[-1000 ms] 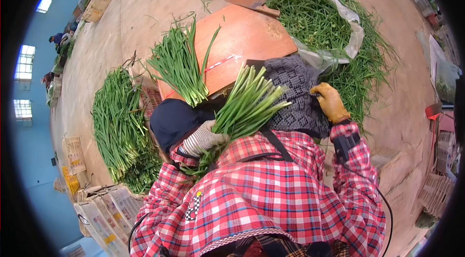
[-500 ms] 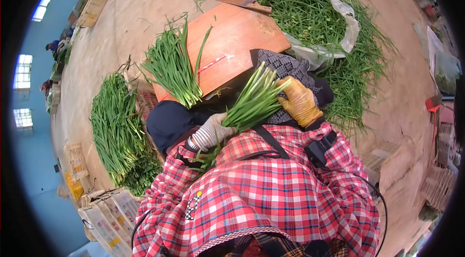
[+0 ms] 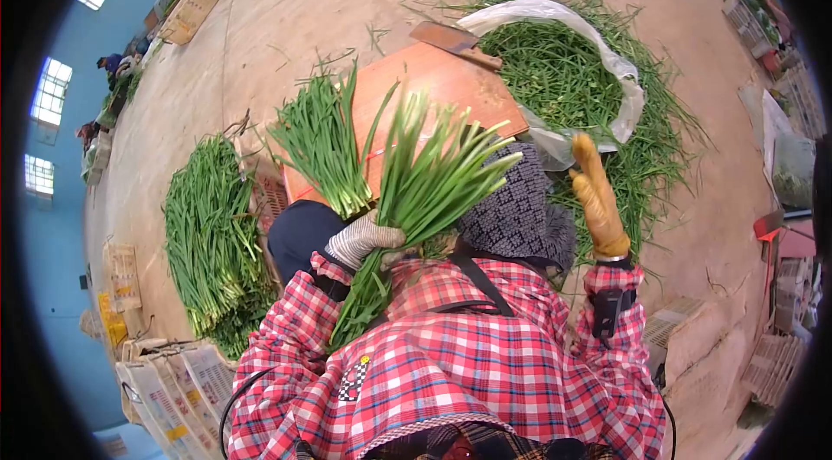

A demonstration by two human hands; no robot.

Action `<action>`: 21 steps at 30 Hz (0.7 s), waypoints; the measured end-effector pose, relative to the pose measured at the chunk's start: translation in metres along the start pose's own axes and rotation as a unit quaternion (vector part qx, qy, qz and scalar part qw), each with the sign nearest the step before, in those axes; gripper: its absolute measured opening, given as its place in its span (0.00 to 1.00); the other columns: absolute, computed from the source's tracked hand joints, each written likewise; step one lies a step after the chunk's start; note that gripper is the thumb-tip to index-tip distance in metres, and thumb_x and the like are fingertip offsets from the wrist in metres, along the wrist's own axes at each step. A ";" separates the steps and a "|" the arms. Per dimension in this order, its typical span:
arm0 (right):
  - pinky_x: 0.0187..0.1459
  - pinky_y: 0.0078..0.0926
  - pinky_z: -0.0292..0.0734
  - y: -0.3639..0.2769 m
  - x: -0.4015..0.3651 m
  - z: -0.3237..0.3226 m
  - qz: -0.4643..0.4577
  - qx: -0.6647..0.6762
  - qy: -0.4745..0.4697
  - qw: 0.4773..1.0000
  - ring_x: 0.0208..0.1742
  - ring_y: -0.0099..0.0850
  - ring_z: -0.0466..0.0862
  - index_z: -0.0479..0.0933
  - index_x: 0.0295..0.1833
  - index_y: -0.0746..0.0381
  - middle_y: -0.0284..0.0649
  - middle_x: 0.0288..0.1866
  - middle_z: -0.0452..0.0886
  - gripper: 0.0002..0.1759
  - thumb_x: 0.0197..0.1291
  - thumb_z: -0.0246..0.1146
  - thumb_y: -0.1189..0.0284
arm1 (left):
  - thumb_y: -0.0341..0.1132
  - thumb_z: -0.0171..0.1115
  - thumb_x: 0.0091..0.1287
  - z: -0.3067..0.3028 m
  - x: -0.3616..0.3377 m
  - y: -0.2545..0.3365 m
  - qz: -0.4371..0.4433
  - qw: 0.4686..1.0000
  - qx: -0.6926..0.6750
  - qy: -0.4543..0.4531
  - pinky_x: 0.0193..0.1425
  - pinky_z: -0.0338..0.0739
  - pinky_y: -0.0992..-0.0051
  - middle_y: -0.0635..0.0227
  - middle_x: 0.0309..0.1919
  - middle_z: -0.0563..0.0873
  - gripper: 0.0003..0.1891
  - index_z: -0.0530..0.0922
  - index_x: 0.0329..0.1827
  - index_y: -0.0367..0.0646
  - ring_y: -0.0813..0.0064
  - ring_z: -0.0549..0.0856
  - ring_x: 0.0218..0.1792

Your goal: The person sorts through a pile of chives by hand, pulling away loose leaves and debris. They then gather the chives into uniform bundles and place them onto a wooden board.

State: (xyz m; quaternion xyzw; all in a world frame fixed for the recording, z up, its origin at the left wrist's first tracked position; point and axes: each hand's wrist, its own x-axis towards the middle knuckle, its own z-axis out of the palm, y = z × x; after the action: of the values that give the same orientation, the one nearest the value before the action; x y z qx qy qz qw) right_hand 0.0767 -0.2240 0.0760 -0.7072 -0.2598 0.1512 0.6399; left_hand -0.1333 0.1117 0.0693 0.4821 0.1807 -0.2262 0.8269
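My left hand [image 3: 366,240], in a striped whitish glove, is closed around a bunch of garlic chives [image 3: 425,176] held over my lap. The pale stem ends fan out up and to the right, and the green leaves hang down below my fist. My right hand [image 3: 600,200], in a yellow-orange glove, is off to the right, apart from the bunch, with its fingers stretched out and nothing visible in it. Another bunch of chives [image 3: 322,144] lies on the left side of the orange board [image 3: 416,70]. A thin red-and-white strip on the board is partly hidden behind the held bunch.
A cleaver [image 3: 455,42] rests on the board's far edge. Beyond it, a clear plastic bag [image 3: 631,83] full of loose green leaves stands amid scattered trimmings [image 3: 672,126]. A large chive pile [image 3: 212,235] is at left. Crates [image 3: 178,391] stand at lower left; people work far left.
My right hand has come off the chives and moved right, its fingers straightening. The bunch in my left hand now fans out wider and stands higher, its leaves trailing below the fist.
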 end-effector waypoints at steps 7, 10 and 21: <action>0.75 0.38 0.47 -0.025 0.088 0.025 -0.069 0.159 -0.109 0.979 0.80 0.33 0.52 0.51 0.79 0.55 0.37 0.80 0.53 0.40 0.72 0.41 0.42 | 0.38 0.76 0.54 0.042 0.017 0.017 -0.003 0.993 -0.001 -0.118 0.23 0.77 0.75 0.58 0.37 0.84 0.33 0.72 0.61 0.35 0.73 0.82 0.22; 0.74 0.32 0.51 -0.043 0.100 0.051 -0.059 0.096 -0.201 0.973 0.78 0.33 0.58 0.58 0.77 0.56 0.38 0.77 0.61 0.34 0.74 0.44 0.48 | 0.40 0.77 0.54 0.032 0.023 0.012 -0.035 0.984 -0.009 -0.175 0.35 0.81 0.71 0.58 0.47 0.83 0.38 0.69 0.66 0.36 0.70 0.84 0.33; 0.55 0.30 0.72 0.019 0.032 0.011 0.037 0.305 0.000 0.952 0.59 0.27 0.76 0.72 0.65 0.59 0.34 0.58 0.78 0.28 0.69 0.55 0.51 | 0.51 0.79 0.48 0.019 0.016 0.006 0.017 0.999 0.015 -0.048 0.61 0.74 0.70 0.63 0.57 0.81 0.46 0.69 0.68 0.38 0.71 0.80 0.56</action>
State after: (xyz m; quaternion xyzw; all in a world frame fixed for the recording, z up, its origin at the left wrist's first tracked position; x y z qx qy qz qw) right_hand 0.0999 -0.1981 0.0595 -0.4879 -0.1750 0.2467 0.8188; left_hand -0.1152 0.0948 0.0745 0.4858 0.1297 -0.2374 0.8312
